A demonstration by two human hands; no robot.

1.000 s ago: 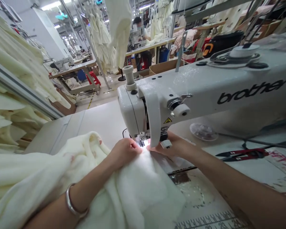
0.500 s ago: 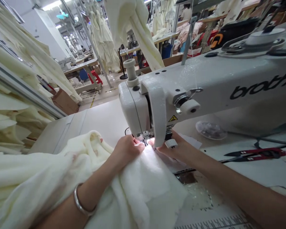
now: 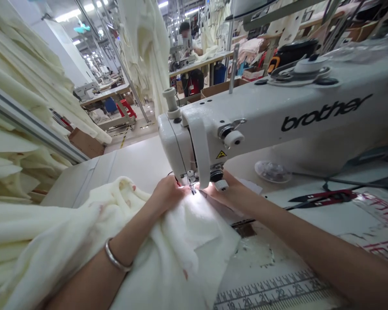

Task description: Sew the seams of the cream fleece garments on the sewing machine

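Note:
Cream soft fabric (image 3: 194,241) with small brownish spots lies bunched over the table and runs under the lit presser foot (image 3: 193,188) of a white sewing machine (image 3: 177,140). Just left of the foot, my left hand (image 3: 168,191) is closed on the cloth, its fingertips partly hidden. A silver bangle (image 3: 114,257) circles that wrist. My right hand (image 3: 222,189) reaches in behind the machine head from the right, its fingers closed at the fabric edge beside the foot and partly covered by the machine.
Thread snips (image 3: 323,197) with red handles lie right of my right forearm, near a clear round dish (image 3: 272,171). A printed ruler (image 3: 271,290) runs along the front edge. Cream garments (image 3: 29,77) hang at left. A person (image 3: 189,41) sits at a machine behind.
The view has shifted, so the machine appears further left with more of its arm showing. My left fingers sit slightly further from the foot. A person in the background has come into view.

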